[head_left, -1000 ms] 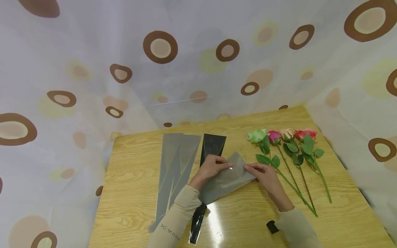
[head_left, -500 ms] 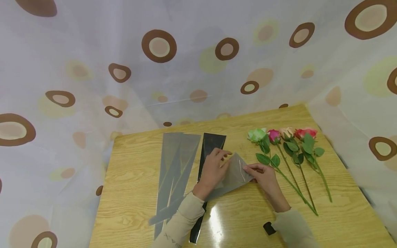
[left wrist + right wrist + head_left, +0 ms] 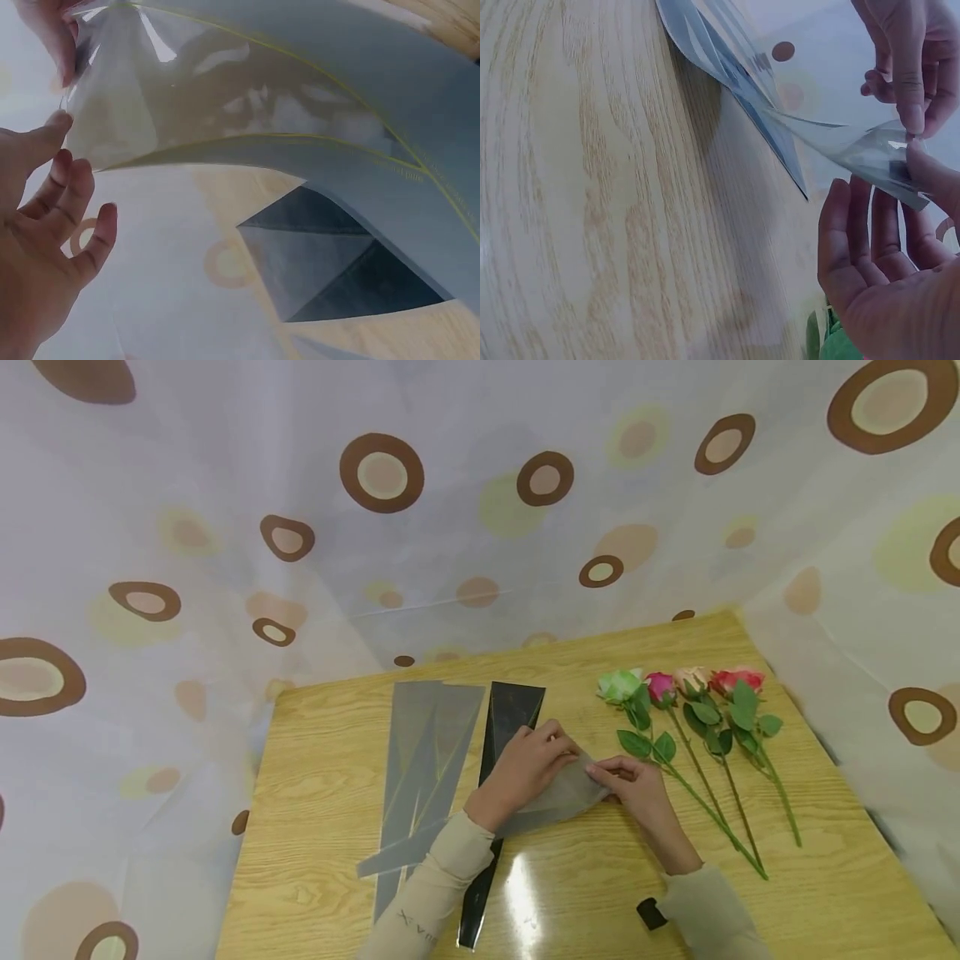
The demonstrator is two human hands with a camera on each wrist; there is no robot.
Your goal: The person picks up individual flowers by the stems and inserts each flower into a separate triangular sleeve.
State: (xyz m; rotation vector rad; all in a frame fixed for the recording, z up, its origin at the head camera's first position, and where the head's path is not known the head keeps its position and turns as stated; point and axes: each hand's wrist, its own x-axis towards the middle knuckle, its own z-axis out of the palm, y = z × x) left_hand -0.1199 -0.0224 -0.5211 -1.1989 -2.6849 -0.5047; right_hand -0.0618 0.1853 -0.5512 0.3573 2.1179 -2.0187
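A grey flower sleeve with a clear window is held up between both hands above the table. My left hand pinches the rim of its wide end between thumb and index finger, the other fingers loosely bent. Close beside it, my right hand grips the same end, thumb on one face and fingers behind. In the left wrist view the sleeve bows in an arc, its window edged by yellow lines. A black sleeve lies on the table beneath, partly hidden by the left hand and forearm.
More grey sleeves lie overlapping on the left of the wooden table. Several artificial roses, including a green one and a red one, lie on the right. A small black object is by the right cuff.
My left hand let go of the sleeve's face, moved up and now pinches its rim nearer the right hand. The sleeve's narrow tail swung up over the grey sleeves. The right hand kept its grip.
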